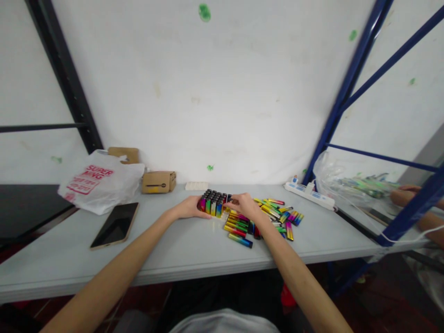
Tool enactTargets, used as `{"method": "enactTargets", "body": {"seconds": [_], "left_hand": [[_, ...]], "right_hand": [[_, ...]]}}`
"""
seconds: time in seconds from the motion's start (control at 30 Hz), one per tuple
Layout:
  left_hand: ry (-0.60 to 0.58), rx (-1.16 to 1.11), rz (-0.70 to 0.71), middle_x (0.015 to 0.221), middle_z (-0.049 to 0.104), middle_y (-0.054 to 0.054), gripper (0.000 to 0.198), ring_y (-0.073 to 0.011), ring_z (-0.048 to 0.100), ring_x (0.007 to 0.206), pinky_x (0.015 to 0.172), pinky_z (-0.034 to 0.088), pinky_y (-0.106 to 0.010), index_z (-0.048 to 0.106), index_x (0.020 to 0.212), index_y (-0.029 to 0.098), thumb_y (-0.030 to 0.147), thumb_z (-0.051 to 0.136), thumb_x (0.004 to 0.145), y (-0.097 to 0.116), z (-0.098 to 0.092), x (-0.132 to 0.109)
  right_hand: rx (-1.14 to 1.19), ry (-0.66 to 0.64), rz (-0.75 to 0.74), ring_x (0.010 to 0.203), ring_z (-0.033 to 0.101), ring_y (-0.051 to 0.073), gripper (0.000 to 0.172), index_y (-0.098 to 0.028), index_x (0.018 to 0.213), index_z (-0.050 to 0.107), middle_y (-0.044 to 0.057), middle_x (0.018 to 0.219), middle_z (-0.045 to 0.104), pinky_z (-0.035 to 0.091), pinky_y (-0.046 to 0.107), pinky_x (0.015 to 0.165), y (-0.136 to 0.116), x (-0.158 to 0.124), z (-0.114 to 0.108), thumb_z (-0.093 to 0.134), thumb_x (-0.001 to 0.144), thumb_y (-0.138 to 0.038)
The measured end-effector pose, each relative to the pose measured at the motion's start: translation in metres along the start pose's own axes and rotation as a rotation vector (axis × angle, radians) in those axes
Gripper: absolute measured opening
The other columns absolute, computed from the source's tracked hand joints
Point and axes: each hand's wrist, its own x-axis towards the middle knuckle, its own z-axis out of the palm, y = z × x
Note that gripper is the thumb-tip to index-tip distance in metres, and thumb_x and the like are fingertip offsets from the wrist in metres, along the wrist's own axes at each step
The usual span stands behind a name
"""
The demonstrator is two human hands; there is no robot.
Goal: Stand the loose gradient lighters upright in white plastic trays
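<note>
Upright lighters (214, 203) with black tops and shiny multicoloured bodies stand packed in rows, with what looks like a clear holder at their base. My left hand (189, 207) is closed around the left end of this block, thumb along the front. My right hand (244, 205) is at the block's right end, fingers pinched on a lighter whose body is mostly hidden by them. Below and right of that hand, several loose lighters (236, 226) lie side by side on the table (180, 249). A further scattered pile of lighters (272, 210) lies beyond my right wrist.
A phone (115, 225), a white plastic bag (102, 180) and a cardboard box (158, 182) are on the left. A white tray-like piece (196, 186) lies by the wall. At right are a power strip (310, 195), a blue rack post (342, 111) and another person's arm (430, 224).
</note>
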Motion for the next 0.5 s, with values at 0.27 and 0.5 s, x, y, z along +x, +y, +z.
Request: {"method": "enactTargets", "body": {"seconds": [0.27, 0.5], "left_hand": [[0.002, 0.006, -0.016, 0.107, 0.077, -0.005, 0.071, -0.0295, 0.070, 0.095, 0.086, 0.055, -0.035, 0.069, 0.111, 0.018, 0.064, 0.085, 0.058, 0.001, 0.000, 0.000], [0.000, 0.013, -0.019, 0.108, 0.077, -0.004, 0.071, -0.0301, 0.070, 0.098, 0.086, 0.054, -0.034, 0.069, 0.111, 0.019, 0.065, 0.083, 0.059, 0.000, 0.000, 0.000]], "right_hand": [[-0.126, -0.034, 0.157, 0.054, 0.051, 0.014, 0.048, -0.019, 0.066, 0.069, 0.004, 0.058, 0.063, 0.031, 0.025, 0.057, 0.002, 0.001, 0.004, 0.067, 0.087, -0.062], [0.045, -0.063, 0.193, 0.057, 0.055, 0.012, 0.044, -0.016, 0.071, 0.071, 0.003, 0.063, 0.067, 0.037, 0.023, 0.057, 0.014, -0.005, -0.013, 0.069, 0.085, -0.058]]}}
